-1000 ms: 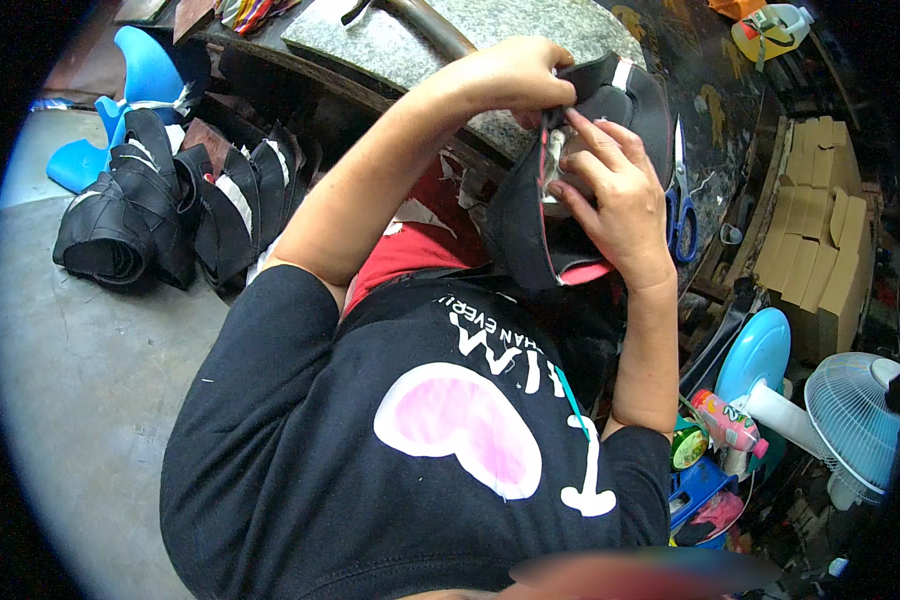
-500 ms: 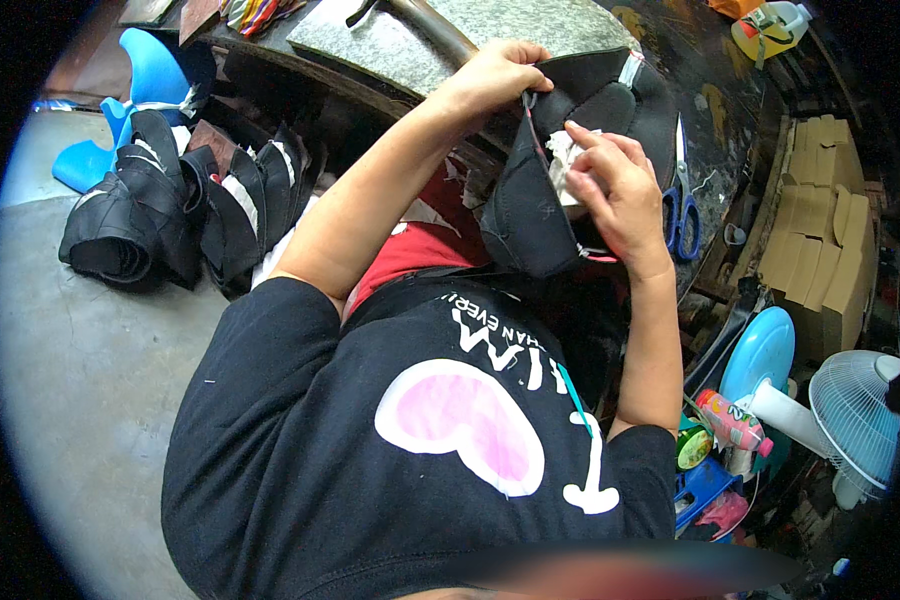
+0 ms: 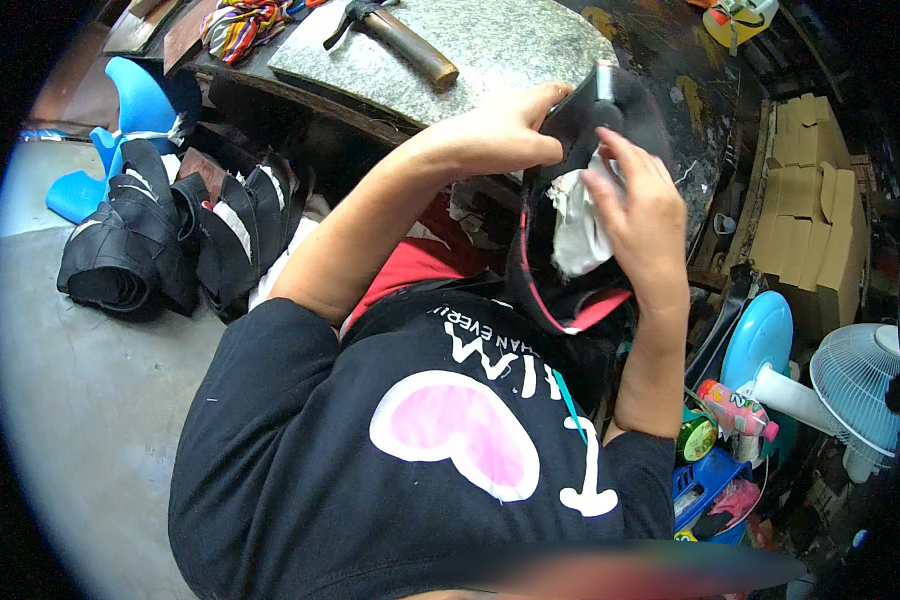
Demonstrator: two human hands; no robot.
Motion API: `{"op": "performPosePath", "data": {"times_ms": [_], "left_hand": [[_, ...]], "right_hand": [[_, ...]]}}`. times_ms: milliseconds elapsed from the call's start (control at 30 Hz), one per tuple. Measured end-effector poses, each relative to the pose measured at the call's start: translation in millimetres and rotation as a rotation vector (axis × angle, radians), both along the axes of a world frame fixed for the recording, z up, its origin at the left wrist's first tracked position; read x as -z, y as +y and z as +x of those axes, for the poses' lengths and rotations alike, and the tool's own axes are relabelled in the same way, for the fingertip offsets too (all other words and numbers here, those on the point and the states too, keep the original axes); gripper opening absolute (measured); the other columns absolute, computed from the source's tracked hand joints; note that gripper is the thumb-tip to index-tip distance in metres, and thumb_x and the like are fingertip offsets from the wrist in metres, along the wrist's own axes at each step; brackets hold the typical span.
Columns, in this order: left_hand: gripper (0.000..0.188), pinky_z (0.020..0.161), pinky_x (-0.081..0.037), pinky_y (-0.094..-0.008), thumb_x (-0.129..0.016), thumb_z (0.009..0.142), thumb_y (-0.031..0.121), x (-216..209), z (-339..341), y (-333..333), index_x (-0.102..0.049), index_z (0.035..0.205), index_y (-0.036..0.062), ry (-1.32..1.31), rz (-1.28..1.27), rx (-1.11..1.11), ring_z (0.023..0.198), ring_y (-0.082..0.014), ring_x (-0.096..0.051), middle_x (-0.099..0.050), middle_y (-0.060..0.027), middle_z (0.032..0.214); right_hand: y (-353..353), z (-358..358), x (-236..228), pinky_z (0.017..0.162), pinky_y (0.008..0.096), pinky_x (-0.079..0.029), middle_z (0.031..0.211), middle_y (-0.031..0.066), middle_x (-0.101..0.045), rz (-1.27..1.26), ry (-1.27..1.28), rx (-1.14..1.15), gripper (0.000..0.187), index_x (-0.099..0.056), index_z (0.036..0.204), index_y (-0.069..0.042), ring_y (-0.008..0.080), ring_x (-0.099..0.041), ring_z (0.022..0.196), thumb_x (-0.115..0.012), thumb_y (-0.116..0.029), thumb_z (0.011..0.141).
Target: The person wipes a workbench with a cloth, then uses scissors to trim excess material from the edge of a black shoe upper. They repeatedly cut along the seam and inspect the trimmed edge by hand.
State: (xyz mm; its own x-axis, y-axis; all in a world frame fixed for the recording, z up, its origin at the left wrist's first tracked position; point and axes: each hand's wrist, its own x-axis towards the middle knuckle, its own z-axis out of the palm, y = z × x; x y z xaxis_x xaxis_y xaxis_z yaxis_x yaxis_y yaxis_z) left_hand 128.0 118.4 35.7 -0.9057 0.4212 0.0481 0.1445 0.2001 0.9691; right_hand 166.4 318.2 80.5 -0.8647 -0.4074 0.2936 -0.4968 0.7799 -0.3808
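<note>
A black sewn fabric piece (image 3: 630,105), hollow and edged with red, stands tilted over my lap at the table's edge. It looks like a boot or bag upper, though I cannot tell which. My left hand (image 3: 530,130) is closed on its upper left edge, the fingertips partly hidden behind it. Within the opening lies crumpled white cloth-like material (image 3: 582,235), ragged along its left side. My right hand (image 3: 645,205) has its bent fingers and thumb on this white material, over the right side of the black piece.
A hammer (image 3: 410,50) rests on a speckled stone slab (image 3: 310,60) on the dark table. Rolled black pieces (image 3: 120,240) lie at left near a blue plastic object (image 3: 145,95). Cardboard boxes (image 3: 815,200), a fan (image 3: 855,390) and a pink bottle (image 3: 738,413) stand at right.
The black piece has turned and tipped, so its inside and the white material show more. My right hand has shifted slightly up and right. The scissors seen before are now out of sight.
</note>
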Motion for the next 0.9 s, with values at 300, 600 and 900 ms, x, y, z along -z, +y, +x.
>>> {"op": "performPosePath", "data": {"times_ms": [300, 600, 900], "left_hand": [[0.044, 0.063, -0.051, -0.0286, -0.069, 0.076, 0.025, 2.9, -40.8, 3.0, -0.064, 0.108, -0.0052, 0.14, -0.53, -0.086, 0.069, -0.0164, -0.063, -0.068, -0.0118, 0.084], [0.026, 0.068, -0.051, -0.0245, -0.062, 0.081, 0.007, 37.4, -38.2, -4.7, -0.064, 0.104, -0.0046, -0.184, 0.178, -0.069, 0.071, -0.0099, -0.062, -0.068, -0.0051, 0.085], [0.039, 0.082, -0.048, -0.031, -0.061, 0.091, 0.033, -29.0, 21.4, 23.5, -0.063, 0.117, 0.0037, 0.112, 0.202, -0.077, 0.097, -0.0181, -0.062, -0.068, -0.0093, 0.1]], "right_hand": [[-16.7, 13.7, 18.7, 0.097, 0.0371, -0.046, 0.133, 0.0093, -0.054, 0.295, 0.067, -0.167, 0.047, -0.06, 0.121, -0.008, 0.0273, -0.049, 0.124, -0.07, -0.027, 0.079], [6.9, 1.7, 34.7, 0.1, 0.0354, -0.043, 0.132, 0.0072, -0.057, 0.09, -0.09, -0.177, 0.038, -0.062, 0.119, -0.011, 0.0254, -0.052, 0.122, -0.065, -0.027, 0.085], [32.7, -2.9, 4.5, 0.098, 0.0314, -0.042, 0.119, 0.014, -0.061, -1.251, -0.701, -0.13, 0.081, -0.051, 0.128, 0.004, 0.0193, -0.057, 0.11, -0.034, -0.066, 0.092]]}}
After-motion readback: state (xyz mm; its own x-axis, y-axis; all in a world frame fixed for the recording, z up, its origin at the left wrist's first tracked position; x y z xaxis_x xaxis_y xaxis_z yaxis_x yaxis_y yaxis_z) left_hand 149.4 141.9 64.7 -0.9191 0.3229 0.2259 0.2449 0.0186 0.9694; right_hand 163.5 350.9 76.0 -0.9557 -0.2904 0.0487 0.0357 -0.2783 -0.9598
